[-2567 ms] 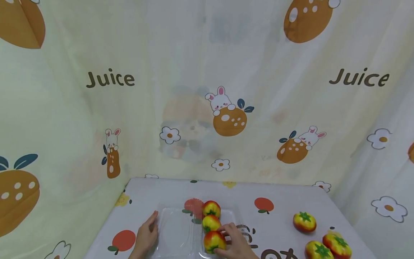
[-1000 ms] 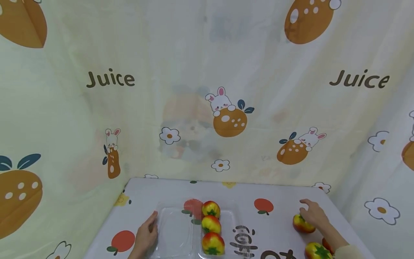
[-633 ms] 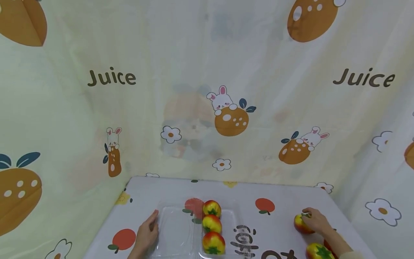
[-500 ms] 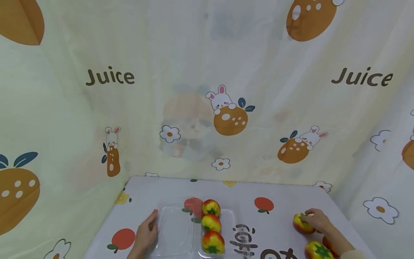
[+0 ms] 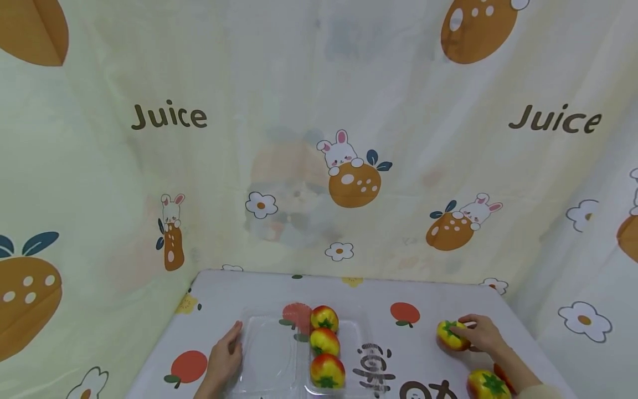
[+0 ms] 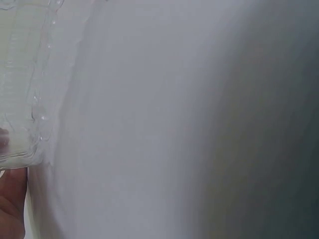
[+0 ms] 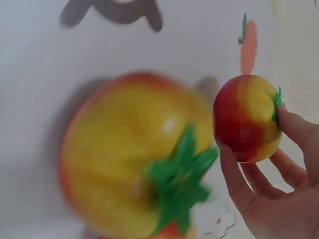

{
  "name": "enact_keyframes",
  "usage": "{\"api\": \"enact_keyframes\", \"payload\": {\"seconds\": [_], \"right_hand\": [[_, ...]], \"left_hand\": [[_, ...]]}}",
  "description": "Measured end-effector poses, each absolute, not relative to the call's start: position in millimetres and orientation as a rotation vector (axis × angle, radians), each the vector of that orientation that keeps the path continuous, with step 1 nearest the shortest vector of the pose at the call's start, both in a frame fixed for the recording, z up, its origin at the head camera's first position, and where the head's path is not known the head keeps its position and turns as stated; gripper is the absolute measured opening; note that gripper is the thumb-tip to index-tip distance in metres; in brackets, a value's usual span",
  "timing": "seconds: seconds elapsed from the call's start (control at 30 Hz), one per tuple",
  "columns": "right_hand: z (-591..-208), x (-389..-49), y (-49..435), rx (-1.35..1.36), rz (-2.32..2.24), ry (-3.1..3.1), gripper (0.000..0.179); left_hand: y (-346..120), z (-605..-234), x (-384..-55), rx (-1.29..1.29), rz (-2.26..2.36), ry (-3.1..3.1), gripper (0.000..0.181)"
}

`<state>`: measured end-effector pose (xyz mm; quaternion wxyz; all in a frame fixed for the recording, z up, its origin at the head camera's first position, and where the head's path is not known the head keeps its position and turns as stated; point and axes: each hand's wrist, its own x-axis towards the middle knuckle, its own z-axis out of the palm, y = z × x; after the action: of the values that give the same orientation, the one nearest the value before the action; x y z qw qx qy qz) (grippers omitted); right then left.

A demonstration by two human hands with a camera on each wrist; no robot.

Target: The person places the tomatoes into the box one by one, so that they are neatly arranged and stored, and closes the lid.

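Observation:
In the head view, my right hand (image 5: 482, 336) grips a red-and-yellow fruit (image 5: 451, 336) with a green star-shaped calyx. Thumb and fingers curve round the same fruit (image 7: 246, 119) in the right wrist view. A second fruit (image 7: 134, 154) looms large and blurred nearer that camera. My left hand (image 5: 225, 357) rests against the left edge of a clear plastic box, fingers fairly straight along its lid half (image 5: 269, 354). The left wrist view catches only part of that hand (image 6: 12, 204) by the plastic corner (image 6: 30, 144). Three like fruits (image 5: 325, 344) stand in a column in the right half.
At the table's front right lies another fruit (image 5: 488, 384), with a red one partly hidden behind the right forearm. The pale tablecloth (image 5: 423, 299) carries printed fruit and lettering. A printed curtain (image 5: 224, 166) closes off the back and sides.
My right hand has gone from the box to the far-right fruit, taken hold of it and shifted it slightly left. My left hand has stayed at the box edge.

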<state>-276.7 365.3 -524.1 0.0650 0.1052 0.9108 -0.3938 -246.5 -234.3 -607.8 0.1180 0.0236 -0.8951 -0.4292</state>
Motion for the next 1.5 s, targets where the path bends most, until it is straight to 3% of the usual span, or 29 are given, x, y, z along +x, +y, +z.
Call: {"api": "enact_keyframes", "payload": {"seconds": [0.47,0.8,1.5], "right_hand": [[-497.6,-279.9,249.7,-0.253,-1.455,2.827,0.048],[-502.9,-282.6,180.5,-0.640,-1.352,2.876,0.036],[-534.2,-288.2,133.4,-0.690,-0.857,3.000,0.036]], "left_hand": [[-232.9,-607.9,-247.6,0.101,-1.243,-2.636,0.052],[-235.4,-609.4,-247.6,0.139,-1.248,-2.631,0.053],[-235.3,-610.8,-250.4,0.152,-1.290,-2.629,0.052]]}}
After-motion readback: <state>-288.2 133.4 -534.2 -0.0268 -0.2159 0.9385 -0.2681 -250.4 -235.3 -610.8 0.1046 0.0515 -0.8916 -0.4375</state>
